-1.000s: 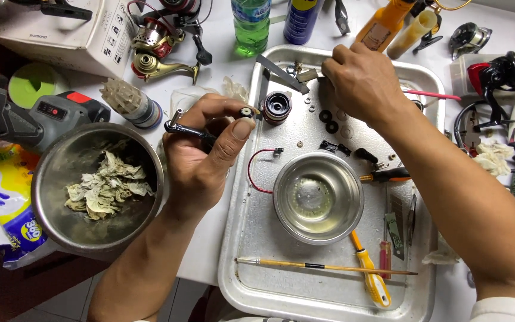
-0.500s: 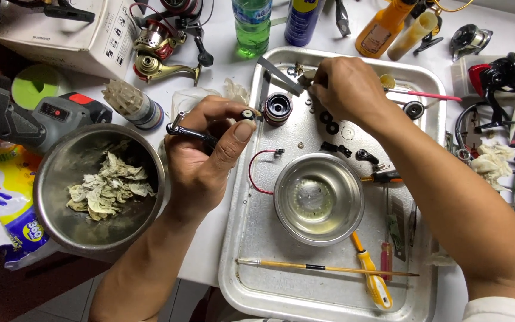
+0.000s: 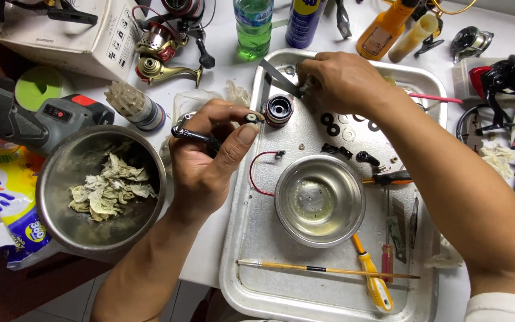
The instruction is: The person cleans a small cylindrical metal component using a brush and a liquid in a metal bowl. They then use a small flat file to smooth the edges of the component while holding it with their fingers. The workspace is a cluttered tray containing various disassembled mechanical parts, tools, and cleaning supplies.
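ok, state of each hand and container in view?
left hand: closed on a small dark metal part
right hand: fingers pinched at tray's far edge
small steel bowl: upright, holds clear liquid
large steel bowl: holds crumpled tissue
metal tray: flat, bearing loose parts

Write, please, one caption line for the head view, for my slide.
Left hand holds a small black reel part; right hand reaches among small parts on a metal tray.
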